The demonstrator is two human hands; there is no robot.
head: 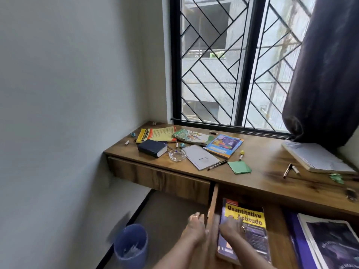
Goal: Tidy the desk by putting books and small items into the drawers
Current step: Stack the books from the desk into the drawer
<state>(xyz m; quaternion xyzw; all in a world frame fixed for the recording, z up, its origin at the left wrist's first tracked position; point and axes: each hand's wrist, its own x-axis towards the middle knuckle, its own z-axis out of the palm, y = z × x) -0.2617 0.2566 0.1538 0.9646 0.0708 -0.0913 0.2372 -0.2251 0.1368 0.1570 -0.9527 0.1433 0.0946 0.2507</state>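
Head view: my right hand point(231, 228) lies on the cover of the yellow "Quantitative Aptitude" book point(250, 217), fingers stretched over its left part rather than curled round it. The left hand point(194, 224) sits just outside the left wall of the open drawer point(212, 206). It is blurred, so I cannot tell whether it grips that wall or only rests against it.

The book lies face up inside the drawer, against the left wall. Further right in the same drawer I see a dark-covered magazine point(330, 243) lying on a purple book point(294, 235). The drawer to the left point(155, 175) is closed.

Above, the desk point(272, 158) carries the rest of the clutter:
- a thick dark blue book point(152, 148) touching a yellow book point(157, 134) behind it
- a green illustrated booklet point(192, 136) and a blue picture book point(225, 145) beside it
- a glass ashtray point(177, 155) just left of a spiral notepad point(200, 159)
- a black pen point(217, 165) at the notepad's near corner, with a folded green paper point(240, 167) near it
- a white pad point(314, 158) at the far right, under the dark curtain point(326, 84)

Small caps and crumpled scraps lie scattered between these. A blue bin point(131, 243) holding paper stands on the floor, left of my hands.
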